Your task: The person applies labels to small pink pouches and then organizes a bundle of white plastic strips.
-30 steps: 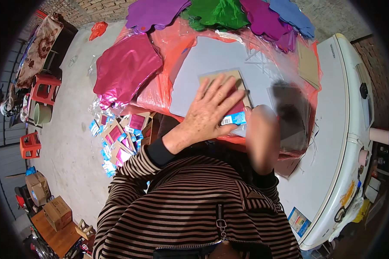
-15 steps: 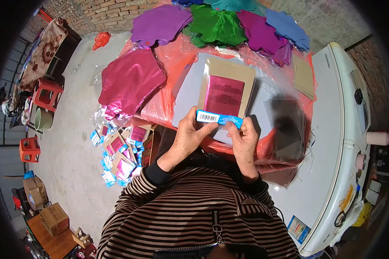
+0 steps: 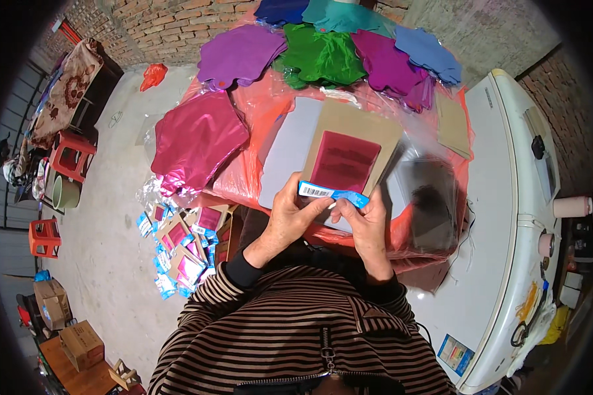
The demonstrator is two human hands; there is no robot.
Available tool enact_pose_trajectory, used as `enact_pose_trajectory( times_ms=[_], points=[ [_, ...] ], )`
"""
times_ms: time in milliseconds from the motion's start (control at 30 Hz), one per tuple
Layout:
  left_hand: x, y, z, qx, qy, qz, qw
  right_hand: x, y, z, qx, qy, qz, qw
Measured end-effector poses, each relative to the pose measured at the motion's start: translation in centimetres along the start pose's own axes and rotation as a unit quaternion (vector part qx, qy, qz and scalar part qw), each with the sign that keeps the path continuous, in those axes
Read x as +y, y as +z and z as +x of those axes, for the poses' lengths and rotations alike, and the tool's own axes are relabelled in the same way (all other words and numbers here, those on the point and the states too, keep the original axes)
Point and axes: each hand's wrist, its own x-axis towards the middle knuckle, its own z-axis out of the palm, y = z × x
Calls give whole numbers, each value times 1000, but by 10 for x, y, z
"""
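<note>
A brown cardboard packet (image 3: 352,153) with a magenta foil window lies on a grey board (image 3: 284,153) on the table covered in orange plastic (image 3: 252,172). Along its near edge sits a blue header card (image 3: 333,192) with a white label. My left hand (image 3: 290,217) pinches the card's left end. My right hand (image 3: 367,227) grips its right end. Both hands press the card against the packet's near edge.
Foil shapes in magenta (image 3: 194,141), purple (image 3: 240,52), green (image 3: 319,56) and blue (image 3: 428,52) lie along the table's far side. A stack of clear bags (image 3: 428,197) sits to the right. Finished packets (image 3: 181,253) lie on the floor at left. A white appliance (image 3: 507,217) stands at right.
A second ago my left hand lay flat on the board. The packet then appeared under it, and both hands have taken hold of the blue card at its near edge.
</note>
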Motion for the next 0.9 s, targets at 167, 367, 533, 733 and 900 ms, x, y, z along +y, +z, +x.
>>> enact_pose_trajectory(
  times_ms=[167, 367, 533, 733, 900],
  points=[
    [3, 0, 3, -6, -14, -2, 1000, -5, -11, 0, -41, 26, -124, 991],
    [11, 14, 2, 20, -87, -97, 991, 0, -4, 2, 60, -31, -237, 969],
    [21, 21, 6, 22, -32, -92, 995, 18, -15, 8, 102, -103, -262, 954],
    [61, -18, 54, 53, 9, -65, 996, -4, -28, 6, 3, 41, -224, 974],
    [60, -25, 66, 35, 7, 104, 994, -2, -27, 2, -7, 37, -248, 968]
  ],
)
